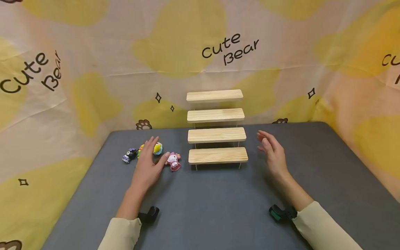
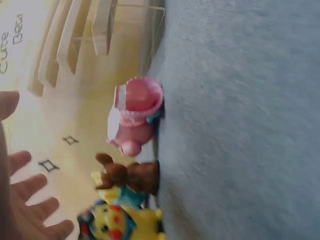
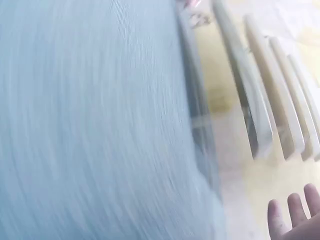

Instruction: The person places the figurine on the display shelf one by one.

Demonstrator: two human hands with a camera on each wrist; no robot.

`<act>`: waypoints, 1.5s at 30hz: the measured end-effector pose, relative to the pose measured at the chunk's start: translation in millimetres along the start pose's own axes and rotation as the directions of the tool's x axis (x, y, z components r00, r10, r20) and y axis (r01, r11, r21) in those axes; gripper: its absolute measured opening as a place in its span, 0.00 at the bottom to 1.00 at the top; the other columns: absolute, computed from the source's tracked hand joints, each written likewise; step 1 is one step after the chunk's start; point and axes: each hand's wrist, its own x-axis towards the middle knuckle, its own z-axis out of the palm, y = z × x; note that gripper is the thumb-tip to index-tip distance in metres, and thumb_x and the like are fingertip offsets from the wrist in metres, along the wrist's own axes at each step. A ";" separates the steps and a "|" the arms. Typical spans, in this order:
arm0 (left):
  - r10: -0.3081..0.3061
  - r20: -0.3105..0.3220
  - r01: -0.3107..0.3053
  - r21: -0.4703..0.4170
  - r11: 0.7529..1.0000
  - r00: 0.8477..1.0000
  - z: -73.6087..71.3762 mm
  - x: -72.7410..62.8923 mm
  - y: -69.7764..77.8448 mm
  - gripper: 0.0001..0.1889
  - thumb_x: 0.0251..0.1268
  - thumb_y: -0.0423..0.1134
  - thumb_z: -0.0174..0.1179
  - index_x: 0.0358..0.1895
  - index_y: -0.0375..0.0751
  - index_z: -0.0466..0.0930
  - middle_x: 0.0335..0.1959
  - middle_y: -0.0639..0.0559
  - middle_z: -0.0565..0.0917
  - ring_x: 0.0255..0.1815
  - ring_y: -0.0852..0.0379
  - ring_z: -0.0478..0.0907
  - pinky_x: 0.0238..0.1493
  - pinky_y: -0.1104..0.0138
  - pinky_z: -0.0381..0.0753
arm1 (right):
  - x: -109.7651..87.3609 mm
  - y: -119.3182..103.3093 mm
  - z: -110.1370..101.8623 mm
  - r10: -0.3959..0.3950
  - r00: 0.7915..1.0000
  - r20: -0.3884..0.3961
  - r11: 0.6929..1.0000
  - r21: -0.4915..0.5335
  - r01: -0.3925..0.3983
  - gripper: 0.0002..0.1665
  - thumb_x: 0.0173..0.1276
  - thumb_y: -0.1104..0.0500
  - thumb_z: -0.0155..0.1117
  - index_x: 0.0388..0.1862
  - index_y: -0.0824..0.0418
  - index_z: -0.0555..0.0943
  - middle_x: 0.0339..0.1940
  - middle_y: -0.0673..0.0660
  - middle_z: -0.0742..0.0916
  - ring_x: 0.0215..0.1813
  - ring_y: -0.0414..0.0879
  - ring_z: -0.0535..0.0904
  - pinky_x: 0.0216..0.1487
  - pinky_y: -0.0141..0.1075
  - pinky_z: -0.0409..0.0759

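Observation:
Over a group of small toy figures on the left, my left hand hovers with fingers spread and nothing held. Close to its thumb lies a pink figure. A black and lilac figure lies beyond the hand's outer side, and a yellow and blue figure is partly hidden behind the fingers. The left wrist view shows a brown figure and a yellow figure with red cheeks. Right of a stepped wooden rack, my right hand is held in the air, fingers loosely extended, touching nothing.
The rack has several pale wooden shelves rising toward the back, on thin clear supports. Grey cloth covers the table. A yellow and cream printed curtain stands behind and at both sides.

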 end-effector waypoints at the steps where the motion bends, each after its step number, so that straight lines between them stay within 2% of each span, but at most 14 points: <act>1: 0.001 -0.031 -0.002 -0.029 1.000 1.000 0.6 -2.5 -1.8 0.36 0.72 0.55 0.59 0.78 0.49 0.61 0.81 0.42 0.59 0.84 0.38 0.50 0.78 0.36 0.51 | -2.3 0.5 2.5 0.025 1.000 -0.014 0.994 0.107 -0.023 0.26 0.83 0.54 0.47 0.70 0.68 0.70 0.62 0.52 0.83 0.65 0.46 0.78 0.59 0.29 0.80; 4: 0.005 -0.140 -0.020 -0.103 0.994 0.990 3.7 -9.6 -9.9 0.32 0.68 0.45 0.64 0.73 0.44 0.69 0.76 0.40 0.67 0.79 0.37 0.59 0.77 0.39 0.56 | -10.1 3.5 8.4 0.086 0.995 -0.042 0.938 0.340 -0.067 0.25 0.83 0.55 0.46 0.66 0.74 0.71 0.54 0.44 0.86 0.60 0.38 0.79 0.55 0.29 0.82; 7: -0.036 -0.239 -0.011 -0.192 0.981 0.970 8.3 -16.4 -21.8 0.28 0.65 0.36 0.66 0.68 0.38 0.73 0.70 0.38 0.74 0.73 0.39 0.67 0.74 0.46 0.63 | -16.6 9.4 11.9 0.113 0.993 -0.034 0.908 0.409 -0.089 0.25 0.82 0.57 0.50 0.65 0.76 0.71 0.52 0.41 0.87 0.61 0.39 0.80 0.56 0.31 0.82; 9: -0.097 -0.282 0.005 -0.309 0.951 0.954 10.6 -19.9 -29.8 0.26 0.64 0.30 0.64 0.66 0.35 0.74 0.66 0.37 0.76 0.69 0.43 0.71 0.70 0.56 0.69 | -18.2 13.8 13.5 0.116 0.993 -0.020 0.902 0.421 -0.097 0.25 0.81 0.57 0.52 0.65 0.77 0.71 0.53 0.41 0.86 0.62 0.42 0.79 0.57 0.32 0.82; 12: -0.196 -0.312 0.023 -0.481 0.877 0.930 13.0 -23.2 -41.0 0.23 0.65 0.23 0.59 0.64 0.31 0.75 0.62 0.39 0.78 0.63 0.50 0.74 0.59 0.74 0.74 | -18.8 21.1 15.0 0.112 0.994 0.007 0.909 0.404 -0.105 0.26 0.80 0.58 0.54 0.66 0.78 0.70 0.55 0.43 0.85 0.63 0.43 0.78 0.57 0.31 0.82; 14: -0.235 -0.315 0.022 -0.555 0.832 0.919 13.5 -24.0 -46.3 0.22 0.66 0.21 0.56 0.63 0.29 0.75 0.59 0.44 0.80 0.59 0.56 0.76 0.52 0.81 0.75 | -19.3 26.2 15.6 0.109 0.994 0.027 0.925 0.365 -0.111 0.26 0.79 0.59 0.56 0.66 0.77 0.71 0.55 0.43 0.85 0.60 0.39 0.80 0.54 0.28 0.82; 16: -0.235 -0.307 0.018 -0.574 0.819 0.922 13.2 -23.9 -50.3 0.21 0.66 0.20 0.55 0.62 0.28 0.75 0.56 0.49 0.80 0.54 0.62 0.78 0.49 0.84 0.75 | -20.3 30.0 16.7 0.099 0.994 0.056 0.948 0.299 -0.111 0.25 0.78 0.60 0.57 0.67 0.76 0.72 0.54 0.41 0.86 0.57 0.34 0.80 0.51 0.25 0.82; 18: -0.226 -0.280 0.024 -0.579 0.815 0.933 12.4 -24.2 -52.8 0.21 0.67 0.21 0.55 0.63 0.28 0.74 0.55 0.50 0.80 0.49 0.68 0.78 0.47 0.84 0.75 | -21.5 32.7 18.3 0.085 0.993 0.081 0.967 0.234 -0.102 0.24 0.77 0.62 0.59 0.66 0.75 0.74 0.53 0.39 0.86 0.53 0.30 0.81 0.48 0.23 0.81; 21: -0.199 -0.216 0.048 -0.551 0.833 0.956 10.9 -24.8 -55.6 0.22 0.68 0.23 0.55 0.65 0.30 0.74 0.56 0.45 0.80 0.45 0.73 0.77 0.46 0.84 0.74 | -22.4 34.3 21.6 0.064 0.993 0.101 0.983 0.167 -0.080 0.23 0.76 0.62 0.60 0.64 0.73 0.76 0.52 0.36 0.85 0.51 0.27 0.81 0.46 0.23 0.82; 24: -0.162 -0.144 0.075 -0.475 0.877 0.976 10.2 -25.4 -57.7 0.25 0.67 0.26 0.57 0.68 0.35 0.73 0.58 0.39 0.79 0.44 0.75 0.75 0.46 0.83 0.72 | -21.8 35.2 23.9 0.057 0.993 0.100 0.990 0.126 -0.069 0.22 0.76 0.60 0.61 0.63 0.71 0.78 0.50 0.37 0.85 0.47 0.29 0.81 0.46 0.25 0.83; 27: -0.137 -0.083 0.095 -0.390 0.916 0.987 10.5 -25.9 -59.5 0.30 0.63 0.27 0.61 0.70 0.40 0.71 0.60 0.41 0.79 0.45 0.74 0.72 0.47 0.82 0.69 | -21.2 35.7 25.2 0.069 0.992 0.107 0.992 0.097 -0.079 0.21 0.75 0.59 0.62 0.62 0.69 0.79 0.51 0.44 0.85 0.46 0.29 0.82 0.45 0.26 0.84; 32: -0.171 -0.065 0.141 -0.325 0.935 0.983 10.6 -25.9 -62.9 0.31 0.62 0.31 0.66 0.70 0.46 0.72 0.56 0.43 0.81 0.44 0.70 0.72 0.45 0.80 0.70 | -20.5 37.9 28.7 0.073 0.988 0.139 0.992 0.092 -0.086 0.21 0.76 0.60 0.62 0.63 0.68 0.78 0.58 0.65 0.83 0.44 0.29 0.83 0.44 0.28 0.85; 34: -0.188 -0.072 0.158 -0.304 0.939 0.979 10.3 -25.7 -64.7 0.29 0.64 0.33 0.66 0.68 0.46 0.73 0.54 0.42 0.83 0.44 0.70 0.73 0.44 0.80 0.70 | -19.5 39.1 30.3 0.066 0.986 0.153 0.993 0.088 -0.080 0.22 0.76 0.60 0.61 0.64 0.68 0.78 0.59 0.70 0.82 0.44 0.29 0.83 0.44 0.28 0.85; 45: -0.207 -0.101 0.174 -0.266 0.948 0.973 10.4 -27.0 -64.9 0.24 0.66 0.37 0.67 0.64 0.39 0.74 0.53 0.38 0.84 0.43 0.72 0.74 0.43 0.83 0.70 | -16.8 40.3 34.5 0.065 0.983 0.169 0.997 0.018 -0.069 0.21 0.77 0.58 0.60 0.64 0.64 0.78 0.54 0.70 0.84 0.40 0.33 0.83 0.41 0.29 0.86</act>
